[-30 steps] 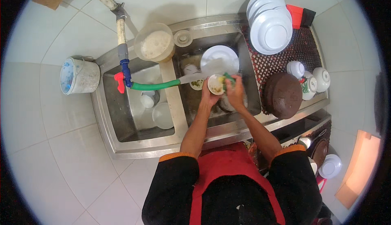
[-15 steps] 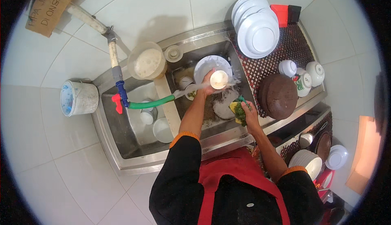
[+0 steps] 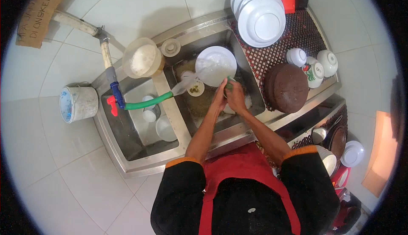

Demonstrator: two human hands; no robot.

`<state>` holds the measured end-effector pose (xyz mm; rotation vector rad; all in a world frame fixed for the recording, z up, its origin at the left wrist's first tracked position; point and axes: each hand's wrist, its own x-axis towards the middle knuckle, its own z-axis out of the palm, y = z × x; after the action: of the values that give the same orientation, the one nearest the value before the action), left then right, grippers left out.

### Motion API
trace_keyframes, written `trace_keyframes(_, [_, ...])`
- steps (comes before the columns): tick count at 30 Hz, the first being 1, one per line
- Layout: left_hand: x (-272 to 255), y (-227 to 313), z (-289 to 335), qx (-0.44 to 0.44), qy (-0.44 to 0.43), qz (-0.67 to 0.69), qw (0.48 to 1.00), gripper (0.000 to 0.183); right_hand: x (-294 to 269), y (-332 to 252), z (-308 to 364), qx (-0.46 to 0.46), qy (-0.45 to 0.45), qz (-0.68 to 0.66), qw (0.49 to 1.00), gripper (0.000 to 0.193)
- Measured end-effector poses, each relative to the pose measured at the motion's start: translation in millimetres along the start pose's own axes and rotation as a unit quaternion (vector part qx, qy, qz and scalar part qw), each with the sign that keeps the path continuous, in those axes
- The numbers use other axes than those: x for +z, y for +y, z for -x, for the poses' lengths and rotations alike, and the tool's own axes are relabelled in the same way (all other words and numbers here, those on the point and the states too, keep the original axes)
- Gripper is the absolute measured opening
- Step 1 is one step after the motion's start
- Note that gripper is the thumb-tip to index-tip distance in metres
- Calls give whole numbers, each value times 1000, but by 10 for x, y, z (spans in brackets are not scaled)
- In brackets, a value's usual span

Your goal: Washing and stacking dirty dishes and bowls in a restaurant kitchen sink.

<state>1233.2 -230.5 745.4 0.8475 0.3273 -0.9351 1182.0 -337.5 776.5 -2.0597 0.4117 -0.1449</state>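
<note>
My left hand point(image 3: 219, 98) and my right hand point(image 3: 236, 97) meet over the right sink basin. The left one is closed round a small white bowl, mostly hidden behind fingers. A green scouring sponge point(image 3: 230, 81) shows at the fingertips of my right hand, pressed to the bowl. Left of them, water pours from a green hose point(image 3: 148, 103) across the basin. It runs onto a white plate point(image 3: 216, 52) lying at the far side. Next to the plate sits a small white dish point(image 3: 196, 93) with green bits in it.
A plastic tub of foamy liquid point(image 3: 158, 60) stands behind the divider. White bowls point(image 3: 166, 129) lie in the left basin. Stacked white plates point(image 3: 261, 24), a brown stone mortar point(image 3: 289, 88) and upturned bowls point(image 3: 315, 74) stand on the right drainboard. A bucket point(image 3: 85, 103) hangs at far left.
My hands have come together: the sponge in my right hand moved left onto the small bowl. My left hand brought that bowl nearer me, out of the water stream. The head view shifted slightly.
</note>
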Motion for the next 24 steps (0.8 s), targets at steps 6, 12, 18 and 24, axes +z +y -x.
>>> trace_keyframes(6, [-182, 322, 186, -117, -42, -146, 981, 64, -187, -114, -240, -380, -398, 431, 715, 39])
trace_keyframes(12, [-413, 231, -90, -44, 15, -72, 996, 55, 3, -182, -225, -245, -217, 325, 887, 31])
trace_keyframes(18, [-517, 245, -346, 106, 145, -264, 948, 56, -299, -170, -334, 177, -136, -64, 973, 38])
trace_keyframes(24, [-3, 541, 888, 248, 180, -656, 689, 61, -224, -1417, -579, -102, -123, -146, 976, 40])
